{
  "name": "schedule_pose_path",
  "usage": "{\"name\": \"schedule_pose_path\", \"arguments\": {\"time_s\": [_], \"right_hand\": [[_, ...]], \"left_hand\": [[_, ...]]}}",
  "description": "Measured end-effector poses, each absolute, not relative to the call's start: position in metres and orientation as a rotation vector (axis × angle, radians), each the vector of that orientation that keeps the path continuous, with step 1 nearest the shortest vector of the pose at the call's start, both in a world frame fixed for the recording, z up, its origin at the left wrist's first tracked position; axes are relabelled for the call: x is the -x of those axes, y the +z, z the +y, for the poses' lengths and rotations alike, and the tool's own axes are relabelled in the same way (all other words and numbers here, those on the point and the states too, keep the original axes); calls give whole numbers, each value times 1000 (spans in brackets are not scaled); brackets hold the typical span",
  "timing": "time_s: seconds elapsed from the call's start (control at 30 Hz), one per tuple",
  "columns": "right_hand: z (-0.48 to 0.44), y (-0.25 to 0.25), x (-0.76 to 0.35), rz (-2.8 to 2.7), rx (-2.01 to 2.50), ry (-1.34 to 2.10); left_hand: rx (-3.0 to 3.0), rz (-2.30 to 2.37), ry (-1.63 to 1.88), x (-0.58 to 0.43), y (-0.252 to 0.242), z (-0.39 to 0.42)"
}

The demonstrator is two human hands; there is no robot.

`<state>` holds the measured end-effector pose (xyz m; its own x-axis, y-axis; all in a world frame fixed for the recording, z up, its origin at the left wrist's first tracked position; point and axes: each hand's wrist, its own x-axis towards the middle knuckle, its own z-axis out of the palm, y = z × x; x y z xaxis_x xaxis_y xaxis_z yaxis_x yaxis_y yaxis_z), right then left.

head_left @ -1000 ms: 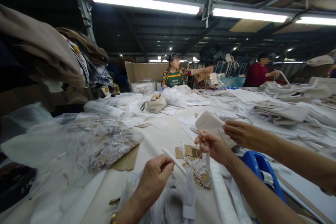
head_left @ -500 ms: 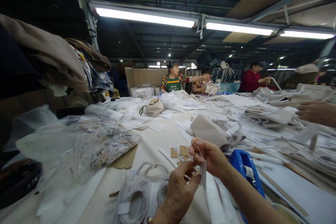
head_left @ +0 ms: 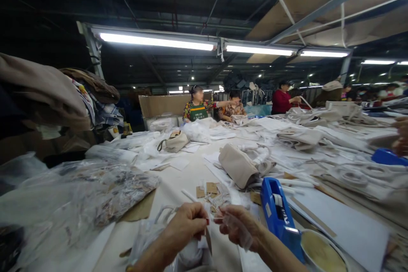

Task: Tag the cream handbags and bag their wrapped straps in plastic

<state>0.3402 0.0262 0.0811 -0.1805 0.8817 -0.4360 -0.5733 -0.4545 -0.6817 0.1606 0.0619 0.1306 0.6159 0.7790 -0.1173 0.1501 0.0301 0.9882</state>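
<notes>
My left hand [head_left: 190,222] is closed in a pinch on a thin pale string [head_left: 218,218]. A narrow brown hang tag [head_left: 208,240] dangles just below those fingers. Opposite it, my right hand [head_left: 239,224] pinches the string's other end, so it stretches across the short gap between both hands. A translucent whitish plastic strip [head_left: 241,234] lies along my right fingers; its exact kind is unclear. Beyond the hands, several brown card tags [head_left: 211,188] with strings rest on the table. Under my left hand are clear-bagged pale straps [head_left: 165,213], partly hidden.
A blue tape dispenser [head_left: 270,204] stands to the right, beside a tape roll [head_left: 323,250]. A beige pouch [head_left: 237,165] lies ahead. Plastic bags full of tags [head_left: 117,195] cover the left. Co-workers sit across the table, and another person's hand [head_left: 402,136] is at the right edge.
My hands have come apart sideways and lower, drawing the string between them; before, they were close together around a loop. The camera view has shifted right and up.
</notes>
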Motion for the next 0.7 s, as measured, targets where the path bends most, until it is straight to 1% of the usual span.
{"name": "schedule_pose_path", "arguments": {"time_s": [0.1,0.2,0.27,0.37,0.47,0.53,0.6,0.7], "right_hand": [[10,67,-331,-467,1040,1881],[0,58,-324,-548,1027,1829],[-4,60,-324,-646,1033,1660],[-7,79,-324,-926,978,1340],[-11,107,-318,-1275,872,1203],[-14,120,-309,-1408,901,1109],[-15,123,-300,-1424,946,991],[-15,111,-290,-1418,987,880]], "left_hand": [[-1497,775,476,-147,153,62],[-1468,715,386,-140,173,60],[-1449,695,346,-139,185,59],[-1435,685,304,-140,199,57],[-1439,684,281,-142,205,56],[-1449,677,280,-145,204,55],[-1460,669,280,-147,202,54],[-1461,660,272,-149,199,51]]}}
